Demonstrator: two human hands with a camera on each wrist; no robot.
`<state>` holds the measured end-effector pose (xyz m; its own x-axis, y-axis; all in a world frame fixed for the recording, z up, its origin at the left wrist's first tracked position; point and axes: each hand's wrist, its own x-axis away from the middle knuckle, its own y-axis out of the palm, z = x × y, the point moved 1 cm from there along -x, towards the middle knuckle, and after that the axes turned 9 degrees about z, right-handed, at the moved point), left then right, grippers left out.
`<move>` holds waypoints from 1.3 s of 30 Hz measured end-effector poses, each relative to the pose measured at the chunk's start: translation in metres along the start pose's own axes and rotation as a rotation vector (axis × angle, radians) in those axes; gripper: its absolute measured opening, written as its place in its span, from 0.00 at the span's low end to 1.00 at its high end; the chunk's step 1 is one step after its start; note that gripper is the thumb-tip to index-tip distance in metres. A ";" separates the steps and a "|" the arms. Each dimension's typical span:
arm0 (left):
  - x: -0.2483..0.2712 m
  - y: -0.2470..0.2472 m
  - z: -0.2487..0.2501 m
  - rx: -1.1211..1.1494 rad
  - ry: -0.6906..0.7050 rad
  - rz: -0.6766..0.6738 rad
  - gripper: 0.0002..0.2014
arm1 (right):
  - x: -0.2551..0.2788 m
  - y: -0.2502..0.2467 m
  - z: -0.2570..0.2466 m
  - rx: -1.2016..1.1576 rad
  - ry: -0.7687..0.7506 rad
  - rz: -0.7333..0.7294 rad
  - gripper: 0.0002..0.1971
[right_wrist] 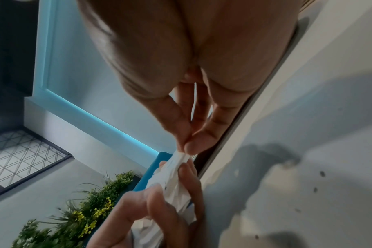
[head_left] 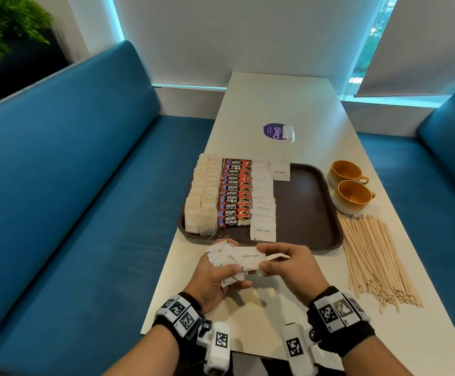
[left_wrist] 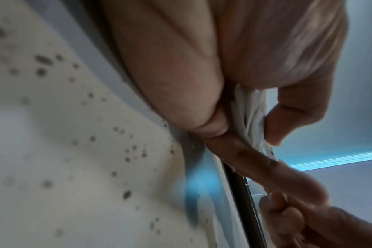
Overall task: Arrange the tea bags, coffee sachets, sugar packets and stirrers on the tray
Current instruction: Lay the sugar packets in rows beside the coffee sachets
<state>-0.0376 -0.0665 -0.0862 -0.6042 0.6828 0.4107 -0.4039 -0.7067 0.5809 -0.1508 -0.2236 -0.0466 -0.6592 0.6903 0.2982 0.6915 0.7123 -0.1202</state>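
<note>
The brown tray [head_left: 310, 210] holds rows of tea bags [head_left: 201, 196], red coffee sachets [head_left: 235, 194] and white sugar packets [head_left: 263, 207]; its right half is bare. In front of it my left hand [head_left: 218, 278] grips a fanned bunch of sugar packets [head_left: 227, 260]. My right hand [head_left: 288, 264] pinches the right end of the top packet [head_left: 250, 257] of that bunch. The left wrist view shows the packets [left_wrist: 253, 117] edge-on between thumb and fingers. In the right wrist view my thumb and fingertip pinch the packet's edge [right_wrist: 182, 156]. Wooden stirrers [head_left: 373, 259] lie on the table right of the tray.
Two orange cups [head_left: 349, 187] stand right of the tray's far end. A purple sticker with a clear wrapper [head_left: 279, 132] lies farther back on the white table [head_left: 288, 99]. Blue bench seats [head_left: 85, 185] flank the table on both sides.
</note>
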 end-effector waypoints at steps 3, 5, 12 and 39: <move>0.000 0.001 0.001 -0.012 -0.009 0.007 0.30 | 0.000 -0.002 -0.003 -0.008 -0.012 -0.020 0.15; 0.000 0.002 0.002 -0.011 -0.010 0.016 0.28 | 0.000 -0.003 -0.005 -0.007 -0.020 -0.040 0.14; -0.003 0.002 0.004 0.008 -0.024 -0.006 0.29 | -0.025 -0.025 -0.033 0.073 -0.115 0.034 0.12; -0.005 0.006 0.007 -0.051 -0.040 0.015 0.24 | -0.267 -0.054 -0.068 0.414 0.060 0.246 0.10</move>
<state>-0.0318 -0.0724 -0.0796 -0.5827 0.6782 0.4477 -0.4300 -0.7248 0.5383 0.0084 -0.4548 -0.0552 -0.4642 0.8448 0.2662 0.6413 0.5278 -0.5569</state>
